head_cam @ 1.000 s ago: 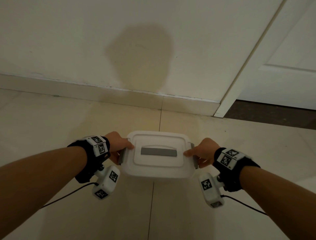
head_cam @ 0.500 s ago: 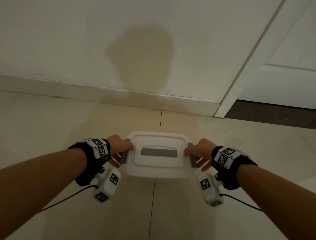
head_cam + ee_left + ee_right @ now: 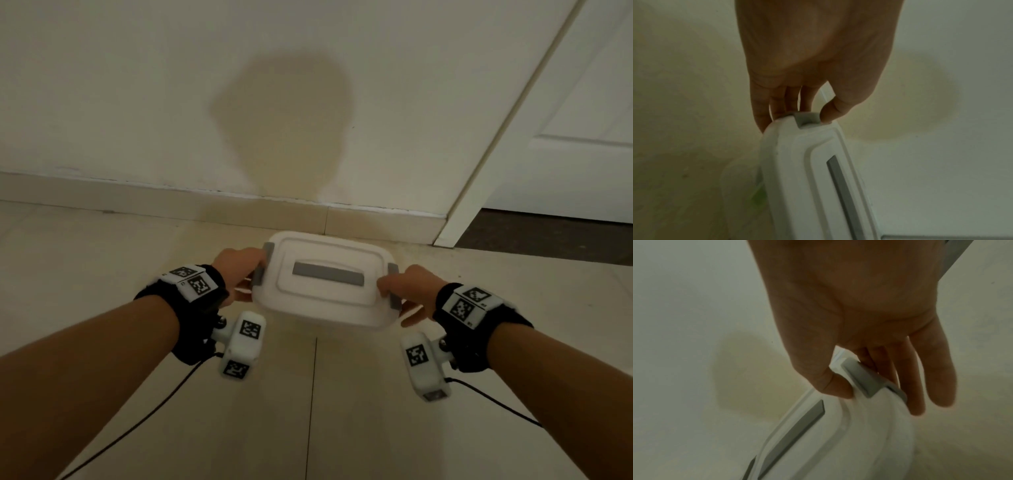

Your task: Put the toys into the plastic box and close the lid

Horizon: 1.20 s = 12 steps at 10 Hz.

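The plastic box (image 3: 322, 308) is white and rectangular with rounded corners, and its lid (image 3: 325, 274) is on, with a grey handle (image 3: 328, 274) lying flat along the middle of the top. A grey clip sits at each short end: the left clip (image 3: 806, 120) and the right clip (image 3: 865, 379). In the left wrist view the body under the lid looks cloudy, and something green (image 3: 758, 196) shows through its side. The box is held between the two hands over the tiled floor (image 3: 308, 411), in front of the skirting; whether its base touches the floor cannot be told.

The left hand (image 3: 239, 270) grasps the left end, thumb on the lid's edge beside the clip and fingers curled below the rim. The right hand (image 3: 407, 287) grasps the right end the same way, thumb on top and fingers along the clip's outer side. Both forearms reach forward, wrists in black bands with white marker blocks.

Beyond the box stand the skirting and the pale wall (image 3: 137, 85), which bears a rounded shadow (image 3: 284, 120). A white door (image 3: 582, 120) stands to the far right.
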{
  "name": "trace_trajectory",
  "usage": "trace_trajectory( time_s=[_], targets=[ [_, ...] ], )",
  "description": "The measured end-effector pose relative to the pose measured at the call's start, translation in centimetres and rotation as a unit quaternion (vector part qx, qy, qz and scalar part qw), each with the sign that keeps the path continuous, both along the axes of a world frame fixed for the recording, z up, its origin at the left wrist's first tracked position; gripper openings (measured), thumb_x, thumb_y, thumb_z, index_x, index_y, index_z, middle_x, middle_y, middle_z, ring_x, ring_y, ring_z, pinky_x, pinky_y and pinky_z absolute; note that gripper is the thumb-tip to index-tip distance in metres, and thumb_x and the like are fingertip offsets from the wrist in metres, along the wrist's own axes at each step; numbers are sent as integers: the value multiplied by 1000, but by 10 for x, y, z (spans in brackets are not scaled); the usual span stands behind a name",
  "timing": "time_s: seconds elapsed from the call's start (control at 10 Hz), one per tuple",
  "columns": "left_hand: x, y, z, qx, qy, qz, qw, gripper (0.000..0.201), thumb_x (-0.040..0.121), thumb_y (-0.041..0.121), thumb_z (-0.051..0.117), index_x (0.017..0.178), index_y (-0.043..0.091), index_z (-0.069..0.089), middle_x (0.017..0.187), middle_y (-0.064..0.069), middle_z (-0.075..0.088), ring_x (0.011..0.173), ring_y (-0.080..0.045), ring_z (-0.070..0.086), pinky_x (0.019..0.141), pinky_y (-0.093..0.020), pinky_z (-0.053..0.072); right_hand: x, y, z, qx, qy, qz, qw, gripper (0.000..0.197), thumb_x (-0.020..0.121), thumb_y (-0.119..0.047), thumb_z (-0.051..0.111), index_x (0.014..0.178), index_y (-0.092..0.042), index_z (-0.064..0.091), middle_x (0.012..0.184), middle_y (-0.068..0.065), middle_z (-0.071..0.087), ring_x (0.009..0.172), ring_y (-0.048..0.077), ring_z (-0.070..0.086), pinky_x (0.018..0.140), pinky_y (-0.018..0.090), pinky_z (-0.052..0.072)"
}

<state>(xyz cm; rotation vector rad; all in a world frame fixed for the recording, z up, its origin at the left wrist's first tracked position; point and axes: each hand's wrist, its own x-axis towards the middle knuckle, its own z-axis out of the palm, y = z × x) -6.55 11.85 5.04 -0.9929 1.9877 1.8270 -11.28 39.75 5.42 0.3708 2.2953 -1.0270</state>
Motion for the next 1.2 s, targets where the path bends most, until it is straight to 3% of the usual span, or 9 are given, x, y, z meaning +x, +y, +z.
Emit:
trace_trajectory(
  time_s=[0.1, 0.3, 0.5, 0.6, 0.7, 0.9, 1.0, 1.1, 1.2],
  targets=[
    [-23, -1, -3, 54, 53, 61, 995, 11, 89, 12, 51, 80, 9, 56, 92, -13, 63, 78, -30, 59, 70, -38, 50, -29, -8, 2, -16, 86, -53, 995, 39, 83, -20, 66, 113, 5, 61, 94, 17, 65, 80, 30, 61, 57, 32, 51],
    [-74, -4, -15, 93, 110, 92, 985, 3, 83, 7, 49, 81, 6, 51, 87, -13, 55, 74, -28, 54, 63, -35, 47, -86, -23, -8, 7, 193, -70, 979, 24, 87, -23, 64, 94, 0, 63, 93, 16, 63, 82, 32, 60, 82, 47, 59],
    [-109, -6, -34, 91, 139, 93, 982, 10, 84, 2, 45, 76, 6, 49, 92, -14, 53, 82, -27, 50, 64, -36, 46, -116, -28, -42, 7, 216, -60, 974, 26, 89, -17, 58, 101, 3, 69, 95, 21, 69, 89, 38, 66, 80, 49, 59],
    [-116, -5, -42, 105, 136, 82, 982, 9, 84, 1, 44, 79, 9, 45, 94, -14, 46, 84, -26, 43, 68, -39, 41, -124, -28, -56, 0, 232, -58, 971, 29, 92, -17, 58, 106, 6, 69, 101, 23, 70, 93, 38, 66, 82, 47, 57],
    [-122, -6, -52, 114, 146, 71, 980, 20, 82, -2, 41, 94, 11, 51, 101, -14, 47, 92, -26, 42, 76, -42, 38, -129, -27, -68, 4, 249, -53, 967, 31, 96, -20, 57, 114, 3, 66, 110, 21, 69, 100, 36, 64, 84, 39, 52],
    [-122, -7, -58, 123, 143, 58, 980, 24, 89, -4, 38, 97, 2, 60, 113, -15, 59, 106, -29, 53, 97, -46, 46, -133, -26, -78, 2, 267, -58, 962, 34, 99, -21, 53, 122, 1, 62, 120, 21, 66, 107, 36, 61, 89, 40, 50],
    [-120, -7, -56, 132, 136, 67, 980, 35, 89, 0, 43, 117, -7, 61, 120, -17, 59, 107, -30, 54, 90, -41, 49, -132, -26, -76, 1, 252, -56, 966, 39, 100, -24, 53, 130, 1, 57, 127, 21, 63, 114, 36, 59, 93, 40, 47],
    [-119, -4, -46, 109, 133, 49, 984, 13, 92, 5, 47, 81, 4, 55, 107, -12, 55, 105, -26, 50, 86, -39, 45, -129, -23, -74, 8, 262, -88, 961, 53, 99, -32, 53, 143, -4, 45, 139, 19, 55, 126, 36, 51, 103, 41, 41],
    [-106, -4, -36, 16, 133, 91, 987, 15, 98, 12, 49, 86, 16, 57, 110, -7, 55, 110, -24, 49, 92, -39, 44, -119, -14, -63, 25, 375, -136, 917, 34, 95, -27, 55, 125, -11, 58, 118, 12, 64, 109, 31, 59, 92, 41, 48]
  ],
)
